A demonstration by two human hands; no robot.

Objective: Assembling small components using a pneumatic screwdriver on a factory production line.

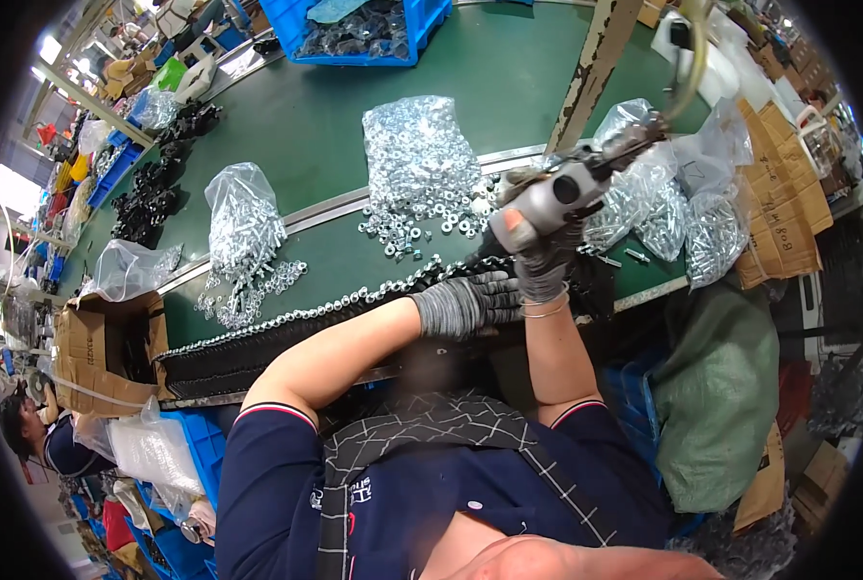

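My right hand [546, 263], in a grey glove, grips a grey handheld air wrench [553, 197]. The tool slants down to the left, its tip near a long row of black parts [248, 360] topped with small shiny nuts. A hose [694, 72] rises from the tool's upper end. My left hand [459, 306], also gloved, lies on the near side of that row, fingers stretched toward the right wrist. Whether anything is under its fingers is hidden. Beyond the row, a clear bag of nuts [420, 155] spills loose nuts and washers [402, 232] onto the green table.
Another bag, holding bolts [243, 217], stands to the left, and more bolt bags [659, 217] to the right. An open cardboard box [93, 353] is at the row's left end. A blue crate [417, 34] sits far back. A worn metal post [594, 72] rises behind the tool.
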